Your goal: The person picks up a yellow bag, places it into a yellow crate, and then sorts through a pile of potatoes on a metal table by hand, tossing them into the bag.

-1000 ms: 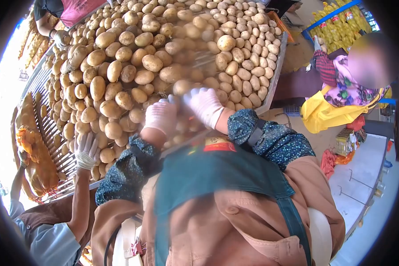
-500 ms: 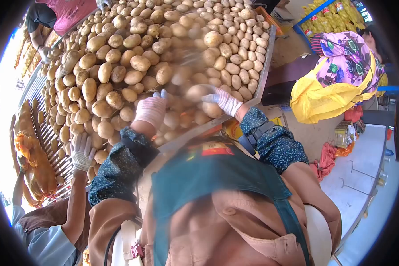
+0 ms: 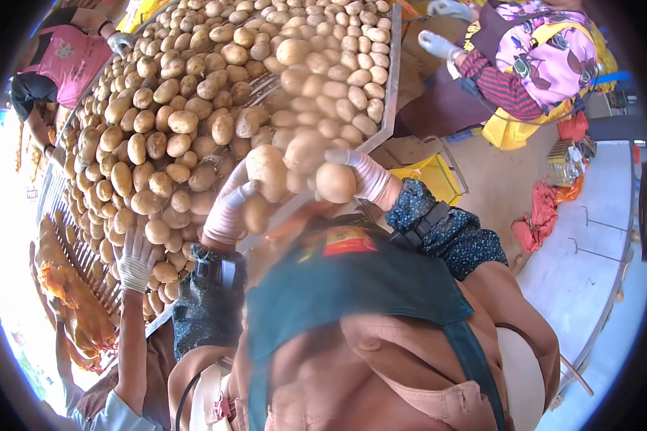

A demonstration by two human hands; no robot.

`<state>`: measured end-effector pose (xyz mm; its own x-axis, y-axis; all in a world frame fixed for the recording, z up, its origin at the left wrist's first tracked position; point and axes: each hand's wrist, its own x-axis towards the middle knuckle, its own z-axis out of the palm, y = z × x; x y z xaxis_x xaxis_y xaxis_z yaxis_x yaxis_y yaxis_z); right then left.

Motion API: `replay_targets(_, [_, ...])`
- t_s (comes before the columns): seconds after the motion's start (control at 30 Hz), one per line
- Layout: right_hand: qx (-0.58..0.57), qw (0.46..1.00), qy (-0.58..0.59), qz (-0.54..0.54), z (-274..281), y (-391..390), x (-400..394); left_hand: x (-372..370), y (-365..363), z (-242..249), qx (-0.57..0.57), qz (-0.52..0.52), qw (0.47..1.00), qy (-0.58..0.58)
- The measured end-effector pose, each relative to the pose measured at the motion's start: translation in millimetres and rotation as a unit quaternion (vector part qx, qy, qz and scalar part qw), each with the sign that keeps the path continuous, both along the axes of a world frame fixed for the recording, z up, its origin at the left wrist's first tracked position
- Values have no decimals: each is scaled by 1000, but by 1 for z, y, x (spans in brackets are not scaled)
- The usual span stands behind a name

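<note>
My left hand (image 3: pixel 226 208), in a white glove, is closed around a large potato (image 3: pixel 266 172) at the near edge of the pile. Another potato (image 3: pixel 255 214) sits just below its thumb. My right hand (image 3: pixel 370 176), gloved as well, grips a round potato (image 3: pixel 336 182) from the right side. Between the two hands a further big potato (image 3: pixel 305 151) overlaps the right fingertips. A smear on the lens blurs this middle area. Beyond both hands a heap of loose potatoes (image 3: pixel 144 169) covers the sorting table.
A metal rim (image 3: pixel 392 93) bounds the table on the right. To my left a co-worker's gloved hand (image 3: pixel 135 264) rests on potatoes beside a filled net sack (image 3: pixel 68 305). One person in pink (image 3: pixel 68 61) works at the far left, another in a floral top (image 3: pixel 546 54) at the right. A yellow crate (image 3: pixel 435 179) stands near my right arm.
My left hand has turned and closed around a large potato. The right hand has drawn closer to me with its potato. My view has shifted, and the co-worker at right now shows gloved hands.
</note>
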<state>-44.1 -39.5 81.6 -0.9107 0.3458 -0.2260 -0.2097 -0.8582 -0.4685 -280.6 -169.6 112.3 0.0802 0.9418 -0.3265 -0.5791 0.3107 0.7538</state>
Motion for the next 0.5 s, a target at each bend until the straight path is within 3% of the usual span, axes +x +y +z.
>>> replay_targets(0.1, [-26,1000,6,-9,12,-1,16,18,7,-16,4,12,1000,-8])
replay_targets(0.2, [95,994,-40,-47,18,1,29,34,16,-20,3,13,1000,-7])
replay_targets(0.27, [320,935,-101,-118,14,-6,40,43,24,-17,6,-3,1000,-15])
replay_targets(0.37, [585,778,-140,-181,21,-7,63,61,34,-12,-11,-34,998,-54])
replay_targets(0.43, [693,666,-189,-199,29,-9,85,79,43,-11,-23,-46,996,-76])
replay_targets(0.5, [663,685,-216,-211,29,-11,105,96,53,-14,-46,-63,992,-95])
